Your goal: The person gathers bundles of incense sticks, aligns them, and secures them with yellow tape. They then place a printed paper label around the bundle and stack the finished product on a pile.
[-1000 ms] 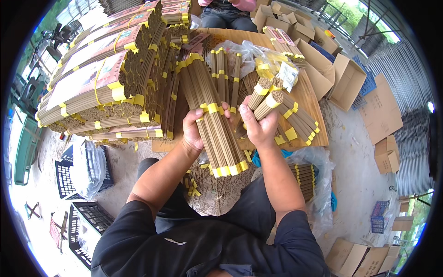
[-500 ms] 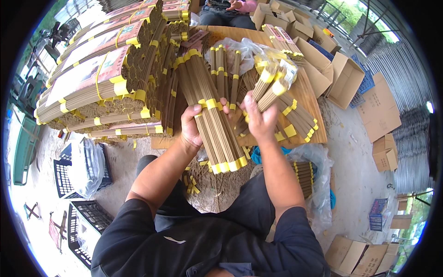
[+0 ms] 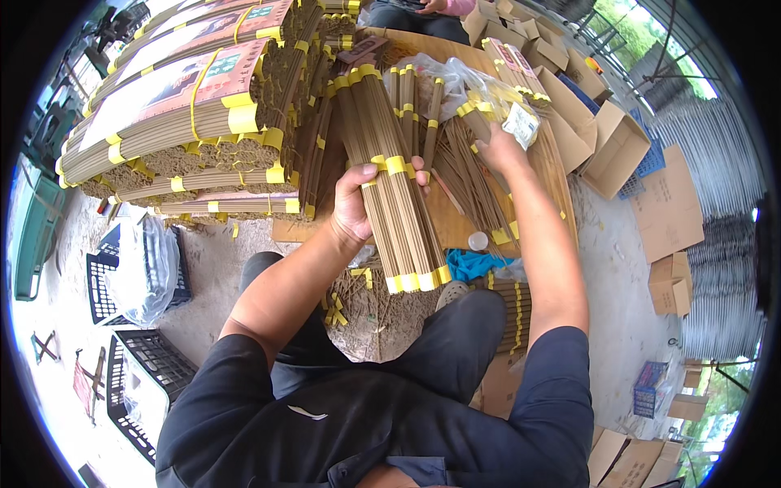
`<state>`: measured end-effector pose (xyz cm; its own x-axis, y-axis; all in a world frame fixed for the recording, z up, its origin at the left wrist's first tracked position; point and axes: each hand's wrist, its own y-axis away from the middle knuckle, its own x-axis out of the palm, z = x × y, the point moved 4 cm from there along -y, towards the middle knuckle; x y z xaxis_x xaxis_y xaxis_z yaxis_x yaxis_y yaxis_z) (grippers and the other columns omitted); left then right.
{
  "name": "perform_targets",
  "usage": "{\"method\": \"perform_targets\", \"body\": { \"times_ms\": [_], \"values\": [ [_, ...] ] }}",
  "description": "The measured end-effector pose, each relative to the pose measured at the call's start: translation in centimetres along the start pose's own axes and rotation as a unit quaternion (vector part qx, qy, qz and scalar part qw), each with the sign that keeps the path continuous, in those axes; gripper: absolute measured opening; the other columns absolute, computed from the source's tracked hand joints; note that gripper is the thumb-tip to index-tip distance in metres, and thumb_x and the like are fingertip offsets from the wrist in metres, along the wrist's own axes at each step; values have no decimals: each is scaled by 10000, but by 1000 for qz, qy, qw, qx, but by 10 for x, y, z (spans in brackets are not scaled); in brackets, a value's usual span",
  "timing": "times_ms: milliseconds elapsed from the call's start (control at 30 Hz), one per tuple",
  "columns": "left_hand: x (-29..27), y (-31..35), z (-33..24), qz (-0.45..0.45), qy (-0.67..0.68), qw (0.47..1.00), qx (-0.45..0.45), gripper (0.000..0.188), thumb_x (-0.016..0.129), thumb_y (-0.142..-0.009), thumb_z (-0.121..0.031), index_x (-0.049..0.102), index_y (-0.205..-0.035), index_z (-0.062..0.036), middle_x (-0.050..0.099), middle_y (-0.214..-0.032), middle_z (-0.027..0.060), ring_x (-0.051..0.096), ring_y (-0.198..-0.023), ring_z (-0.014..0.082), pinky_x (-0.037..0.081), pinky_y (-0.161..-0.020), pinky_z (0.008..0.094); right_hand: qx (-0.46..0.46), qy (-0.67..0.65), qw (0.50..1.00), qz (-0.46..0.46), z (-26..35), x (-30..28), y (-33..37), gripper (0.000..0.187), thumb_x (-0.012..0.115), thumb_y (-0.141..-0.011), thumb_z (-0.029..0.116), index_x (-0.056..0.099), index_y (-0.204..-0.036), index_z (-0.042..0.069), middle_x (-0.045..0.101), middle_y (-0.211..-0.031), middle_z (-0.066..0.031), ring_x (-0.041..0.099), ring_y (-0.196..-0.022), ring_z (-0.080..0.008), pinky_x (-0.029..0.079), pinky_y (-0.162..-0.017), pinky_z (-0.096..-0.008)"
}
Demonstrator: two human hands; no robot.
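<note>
My left hand is wrapped round a thick bundle of incense sticks, thin brown sticks banded with yellow paper at the middle and ends. It is held at a slant over the near table edge. Farther right, my right hand is closed round a smaller stick bundle with yellow bands, low over the table. The hand and forearm hide part of that bundle. A white packet lies beside the right fingers. Loose sticks spread between my hands, with narrow yellow-banded bundles behind them.
A tall stack of labelled stick bundles fills the wooden table's left side. Cardboard boxes stand right of it. Black crates sit on the floor at left. A blue cloth lies at the near edge. Another person sits across.
My right hand has moved away to the right and lowered its sticks toward the table beside the white packet. My left hand keeps its bundle, now slightly farther right in view.
</note>
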<state>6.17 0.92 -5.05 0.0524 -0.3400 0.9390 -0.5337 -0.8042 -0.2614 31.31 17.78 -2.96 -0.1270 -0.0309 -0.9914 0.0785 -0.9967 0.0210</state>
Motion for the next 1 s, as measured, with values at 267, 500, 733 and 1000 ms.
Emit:
{"method": "perform_targets", "body": {
  "times_ms": [267,500,733,1000],
  "values": [
    [-5,0,-1,4,21,1000,-16,670,741,-760,-369,528,-1289,-17,657,-1142,156,635,-1102,321,608,-900,469,-1,73,997,-16,4,-1,-27,501,643,-956,306,485,-1336,19,705,-1133,-245,683,-1070,-409,531,-949,-506],
    [-2,-5,0,14,40,999,-16,673,744,-756,-370,530,-1289,-19,652,-1152,161,629,-1104,326,601,-920,454,-34,125,992,-4,-42,0,-40,605,654,-962,355,425,-1466,110,698,-1163,-233,666,-1105,-409,521,-954,-504],
    [-5,-4,3,-1,42,999,-10,671,726,-759,-368,534,-1286,0,655,-1159,180,655,-1096,349,596,-943,463,-35,107,994,-16,9,-15,-52,624,650,-965,356,418,-1450,39,697,-1157,-252,663,-1119,-406,521,-963,-499],
    [-3,2,0,-6,48,999,-5,713,719,-747,-379,526,-1292,38,648,-1133,196,656,-1084,352,615,-909,459,35,-279,957,68,109,46,-146,354,668,-918,241,683,-1022,-97,707,-865,-192,716,-620,-271,557,-533,-419]
  ]
}}
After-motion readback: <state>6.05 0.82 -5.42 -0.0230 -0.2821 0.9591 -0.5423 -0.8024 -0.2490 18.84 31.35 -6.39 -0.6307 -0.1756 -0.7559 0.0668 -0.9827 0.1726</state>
